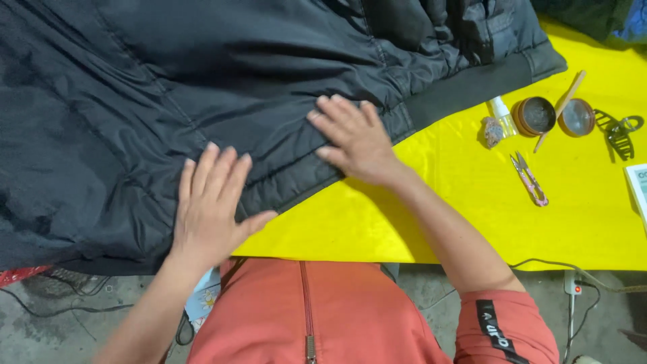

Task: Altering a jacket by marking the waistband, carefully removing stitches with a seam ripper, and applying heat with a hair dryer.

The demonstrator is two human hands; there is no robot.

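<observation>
Both open grips flat on jacket

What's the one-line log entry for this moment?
left hand: flat on black jacket | right hand: flat on jacket hem | table: yellow | snips, two jars aside

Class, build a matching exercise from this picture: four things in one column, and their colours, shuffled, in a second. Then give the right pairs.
1 jacket
2 table cover
3 thread snips
4 hair claw

A yellow
B dark grey, beside the round tins
C black, under both hands
D pink handles

Pairs: 1-C, 2-A, 3-D, 4-B
</observation>
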